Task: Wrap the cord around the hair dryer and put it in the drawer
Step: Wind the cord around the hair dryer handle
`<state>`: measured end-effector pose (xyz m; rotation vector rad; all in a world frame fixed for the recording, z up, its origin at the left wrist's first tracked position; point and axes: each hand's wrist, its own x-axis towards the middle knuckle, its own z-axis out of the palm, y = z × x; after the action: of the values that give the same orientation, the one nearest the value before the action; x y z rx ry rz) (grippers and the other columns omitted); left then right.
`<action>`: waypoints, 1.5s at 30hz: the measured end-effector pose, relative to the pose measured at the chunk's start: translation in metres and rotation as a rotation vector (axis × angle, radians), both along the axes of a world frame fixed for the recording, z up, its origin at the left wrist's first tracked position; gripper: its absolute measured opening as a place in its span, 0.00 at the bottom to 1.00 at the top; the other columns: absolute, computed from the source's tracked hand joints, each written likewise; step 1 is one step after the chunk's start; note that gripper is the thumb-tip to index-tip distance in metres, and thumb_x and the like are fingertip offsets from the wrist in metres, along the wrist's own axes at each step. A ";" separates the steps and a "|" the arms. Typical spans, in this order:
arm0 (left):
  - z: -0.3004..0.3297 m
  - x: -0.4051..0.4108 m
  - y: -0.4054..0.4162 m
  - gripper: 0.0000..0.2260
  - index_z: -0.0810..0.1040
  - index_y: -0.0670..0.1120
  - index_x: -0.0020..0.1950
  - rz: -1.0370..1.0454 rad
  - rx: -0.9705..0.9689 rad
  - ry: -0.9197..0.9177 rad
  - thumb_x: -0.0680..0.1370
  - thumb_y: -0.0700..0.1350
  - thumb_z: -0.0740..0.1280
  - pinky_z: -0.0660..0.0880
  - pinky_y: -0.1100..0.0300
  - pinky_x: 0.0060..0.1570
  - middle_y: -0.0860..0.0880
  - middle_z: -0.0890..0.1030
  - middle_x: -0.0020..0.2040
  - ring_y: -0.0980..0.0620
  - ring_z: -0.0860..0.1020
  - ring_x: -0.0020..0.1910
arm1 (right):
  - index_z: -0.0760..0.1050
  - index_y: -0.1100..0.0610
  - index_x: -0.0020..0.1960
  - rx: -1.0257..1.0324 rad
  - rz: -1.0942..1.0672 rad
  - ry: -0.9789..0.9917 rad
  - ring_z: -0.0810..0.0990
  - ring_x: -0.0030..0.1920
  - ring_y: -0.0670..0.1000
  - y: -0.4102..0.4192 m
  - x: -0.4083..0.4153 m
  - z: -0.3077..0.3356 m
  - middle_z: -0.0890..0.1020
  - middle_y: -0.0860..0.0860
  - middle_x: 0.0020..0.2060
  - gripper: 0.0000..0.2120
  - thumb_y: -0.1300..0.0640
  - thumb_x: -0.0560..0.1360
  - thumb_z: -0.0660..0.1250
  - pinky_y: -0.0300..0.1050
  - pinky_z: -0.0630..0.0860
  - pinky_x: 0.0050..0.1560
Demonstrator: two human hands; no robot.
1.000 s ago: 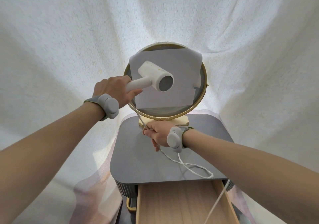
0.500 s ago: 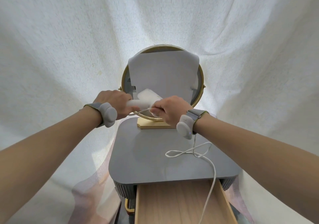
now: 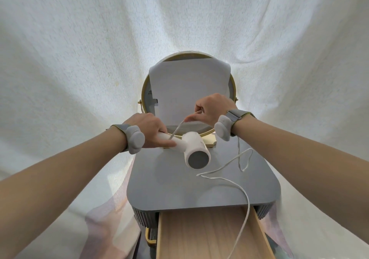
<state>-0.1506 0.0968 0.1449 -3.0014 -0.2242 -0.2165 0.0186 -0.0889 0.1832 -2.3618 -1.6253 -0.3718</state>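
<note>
My left hand (image 3: pixel 150 131) grips the handle of the white hair dryer (image 3: pixel 194 149), held above the grey table with its grey nozzle end facing me. My right hand (image 3: pixel 212 109) is up and to the right of the handle, pinching the white cord (image 3: pixel 225 165). A taut stretch of cord runs from those fingers down to the handle. The slack loops on the tabletop and trails over the front edge across the open wooden drawer (image 3: pixel 201 236).
A round gold-framed mirror (image 3: pixel 144 91) covered with white paper stands on a wooden base at the back of the grey table (image 3: pixel 165 187). White cloth hangs all around. Both wrists wear grey bands.
My right hand rose from the handle to higher on the right, drawing the cord taut. The dryer dropped lower and turned its nozzle toward me. The cord loop on the table shifted.
</note>
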 end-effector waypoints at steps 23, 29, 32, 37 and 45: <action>0.032 -0.014 -0.015 0.16 0.82 0.38 0.45 0.106 -1.148 -0.377 0.83 0.45 0.59 0.73 0.59 0.24 0.42 0.82 0.35 0.49 0.76 0.25 | 0.80 0.54 0.42 -0.011 -0.043 0.505 0.76 0.33 0.49 -0.026 0.024 -0.055 0.79 0.50 0.31 0.18 0.44 0.80 0.59 0.46 0.77 0.42; 0.028 0.000 -0.019 0.10 0.77 0.45 0.57 0.122 -1.086 -0.625 0.84 0.44 0.58 0.75 0.58 0.23 0.40 0.80 0.40 0.47 0.77 0.29 | 0.76 0.54 0.41 -0.223 0.016 0.293 0.78 0.36 0.54 -0.015 -0.011 -0.056 0.79 0.51 0.34 0.22 0.41 0.81 0.53 0.49 0.78 0.40; 0.028 0.004 -0.019 0.09 0.78 0.49 0.53 0.110 -1.090 -0.626 0.84 0.48 0.58 0.75 0.57 0.25 0.40 0.78 0.40 0.47 0.76 0.30 | 0.72 0.52 0.36 -0.249 0.040 0.249 0.75 0.34 0.54 -0.010 -0.028 -0.053 0.77 0.51 0.31 0.22 0.41 0.81 0.53 0.48 0.75 0.37; 0.025 0.007 -0.017 0.12 0.78 0.51 0.54 0.140 -0.860 -0.548 0.77 0.56 0.71 0.75 0.60 0.30 0.49 0.80 0.39 0.54 0.76 0.29 | 0.74 0.51 0.42 -0.199 0.119 0.113 0.76 0.34 0.53 -0.011 -0.050 -0.045 0.77 0.48 0.32 0.16 0.41 0.79 0.57 0.49 0.78 0.36; 0.014 0.008 -0.006 0.15 0.76 0.56 0.58 0.202 -0.437 -0.395 0.76 0.60 0.70 0.76 0.57 0.39 0.54 0.82 0.44 0.52 0.79 0.39 | 0.75 0.51 0.48 -0.048 0.234 -0.042 0.76 0.35 0.54 -0.015 -0.061 -0.018 0.81 0.49 0.37 0.12 0.46 0.81 0.56 0.45 0.72 0.34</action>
<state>-0.1424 0.0905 0.1590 -3.2917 -0.6903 -0.8396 -0.0424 -0.1037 0.1654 -2.1767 -1.9251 -0.3408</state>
